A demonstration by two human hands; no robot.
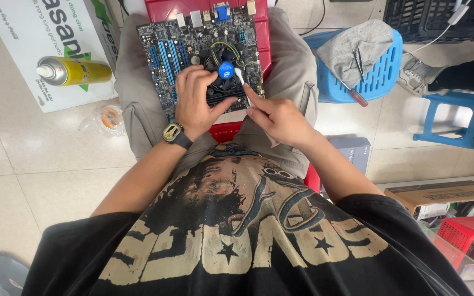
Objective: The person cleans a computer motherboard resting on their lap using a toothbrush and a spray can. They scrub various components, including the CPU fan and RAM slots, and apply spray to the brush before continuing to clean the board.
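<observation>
A motherboard (193, 49) lies flat across the seated person's lap, resting on a red tray (204, 10) that shows beyond the board's far edge and again just below the hands.

Left hand (196, 101): placed on the board, fingers curled over the near-left side of the cooler (225, 77). The thumb reaches right along the cooler's near edge. The fingers are closed down on the cooler's rim; whether they truly grip it or only press on it cannot be told. A watch (172, 133) sits on the wrist just behind this hand.

Right hand (278, 118): just right of the left hand, the two nearly touching at the thumbs. The forefinger is stretched forward, its tip at the cooler's near-right corner; the other fingers are folded in. It holds nothing visible.

The cooler stands on the board, directly ahead of both hands, with a round blue centre and a thin cable looped around it. Blue slots (165, 55) run just ahead of the left hand, to its left.

Well left of the left hand, a yellow spray can (75, 70) lies on a cardboard sheet (23, 38) on the floor. Well right of the right hand, a blue stool (382, 71) carries a grey cloth (355, 46), with a screwdriver (355, 96) at its near edge.
</observation>
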